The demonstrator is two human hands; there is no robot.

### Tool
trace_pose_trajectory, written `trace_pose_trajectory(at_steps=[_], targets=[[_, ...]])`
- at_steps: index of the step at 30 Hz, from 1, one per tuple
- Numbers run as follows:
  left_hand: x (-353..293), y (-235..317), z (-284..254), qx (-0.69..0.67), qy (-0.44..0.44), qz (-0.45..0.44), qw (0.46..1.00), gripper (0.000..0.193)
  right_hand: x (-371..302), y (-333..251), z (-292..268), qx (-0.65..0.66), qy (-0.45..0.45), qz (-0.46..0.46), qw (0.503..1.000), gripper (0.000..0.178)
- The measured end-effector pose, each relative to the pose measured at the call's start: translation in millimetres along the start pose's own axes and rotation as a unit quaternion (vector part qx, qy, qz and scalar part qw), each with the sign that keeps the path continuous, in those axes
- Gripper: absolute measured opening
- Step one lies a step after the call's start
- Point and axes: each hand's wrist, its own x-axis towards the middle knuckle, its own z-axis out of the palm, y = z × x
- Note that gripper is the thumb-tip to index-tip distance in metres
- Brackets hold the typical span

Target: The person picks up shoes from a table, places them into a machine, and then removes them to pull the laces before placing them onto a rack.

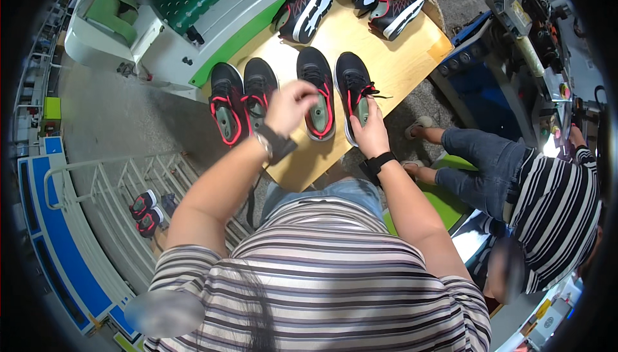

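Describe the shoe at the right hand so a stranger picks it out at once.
On the wooden table, go to the near row, four across. The shoe at its right end is dark with red trim. Unlike its neighbours, it has the person's right hand at its opening.

Red-trimmed black shoes (225, 89) with grey-green insoles (320, 113) at centre, light tan table (412, 62) at top, white-and-green machine (168, 50) at upper left, blue-and-white cabinet (62, 226) at lower left, black-and-white striped shirt (559, 213) at right
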Motion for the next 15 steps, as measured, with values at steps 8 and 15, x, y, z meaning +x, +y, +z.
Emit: trace_pose_trajectory(at_steps=[8,15], targets=[[-5,-4,-1,0.274,-0.070,0.185,0.941,0.023,-3,4,-1,-0.005,-0.004,-0.014,1.000,0.066],[54,-13,-6,0.242,-0.046,-0.009,0.969,0.049,-2,-2,-3,-0.010,-0.005,-0.014,1.000,0.065]])
